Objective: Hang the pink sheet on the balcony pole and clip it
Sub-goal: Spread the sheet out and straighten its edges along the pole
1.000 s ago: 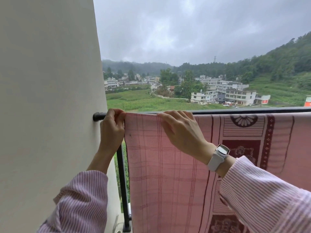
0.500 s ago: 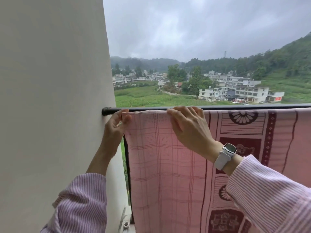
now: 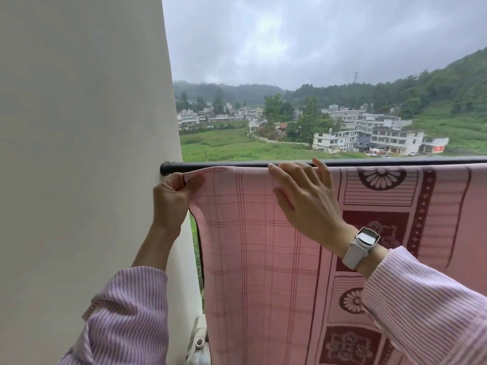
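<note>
The pink sheet [image 3: 253, 246], checked at the left and patterned in dark red at the right, drapes over the black balcony pole [image 3: 226, 163]. My left hand [image 3: 171, 198] pinches the sheet's top left corner just below the pole's end, beside the wall. My right hand [image 3: 303, 196] lies on the sheet's top edge at the pole, fingers spread over the fold. No clip is visible.
A white wall [image 3: 79, 167] fills the left side, and the pole ends against it. A dark upright railing bar [image 3: 199, 248] shows between the wall and the sheet. A small white fitting [image 3: 199, 343] sits low by the wall. Beyond the pole lie fields and buildings.
My left hand has dropped from on top of the pole to just below it, now pinching the sheet's corner. My right hand's fingers have spread. The view has shifted left.
</note>
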Available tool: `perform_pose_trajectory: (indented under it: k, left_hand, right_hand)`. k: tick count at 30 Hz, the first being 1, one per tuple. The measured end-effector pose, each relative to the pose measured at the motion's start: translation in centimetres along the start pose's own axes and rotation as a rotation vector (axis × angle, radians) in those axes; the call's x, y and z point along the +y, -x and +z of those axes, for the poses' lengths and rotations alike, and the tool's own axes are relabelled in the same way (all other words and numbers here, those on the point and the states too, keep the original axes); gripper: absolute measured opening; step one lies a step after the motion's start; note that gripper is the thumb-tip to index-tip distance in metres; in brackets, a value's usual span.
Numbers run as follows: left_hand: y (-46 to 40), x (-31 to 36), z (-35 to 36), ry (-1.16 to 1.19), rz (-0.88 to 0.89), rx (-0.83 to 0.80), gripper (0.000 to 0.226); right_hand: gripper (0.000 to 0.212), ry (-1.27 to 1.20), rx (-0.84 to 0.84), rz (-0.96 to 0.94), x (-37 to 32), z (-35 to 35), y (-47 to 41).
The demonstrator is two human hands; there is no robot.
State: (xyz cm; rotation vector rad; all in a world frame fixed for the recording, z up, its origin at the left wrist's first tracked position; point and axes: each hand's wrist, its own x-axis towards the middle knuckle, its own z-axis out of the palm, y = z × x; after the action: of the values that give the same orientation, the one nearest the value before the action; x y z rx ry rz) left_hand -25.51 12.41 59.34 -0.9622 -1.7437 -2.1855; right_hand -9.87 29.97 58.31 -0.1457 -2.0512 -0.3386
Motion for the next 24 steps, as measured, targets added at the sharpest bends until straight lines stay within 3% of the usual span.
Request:
perform_pose_trajectory:
  k: [4,8,12,16,24]
  left_hand:
    - [0.8,0.4,0.5,-0.161,0.061,0.028,0.019]
    - [2.9,1.0,3.5,-0.523,0.365,0.143,0.041]
    - [4.4,1.2,9.2,-0.994,0.726,-0.057,0.042]
    - [5.1,0.8,13.8,-1.067,0.778,-0.251,0.044]
    - [7.7,2.3,22.0,-1.043,0.837,-0.332,0.046]
  right_hand:
    - [0.036,0.078,-0.004,0.025,1.9,-0.6,1.0]
    - [0.037,0.130,-0.010,0.027,4.0,-1.4,1.7]
    - [0.038,0.174,-0.008,0.054,6.2,-2.5,2.9]
    - [0.039,0.234,-0.034,0.097,9.9,-4.3,4.8]
    - [0.038,0.300,-0.084,0.215,18.3,-8.6,9.1]
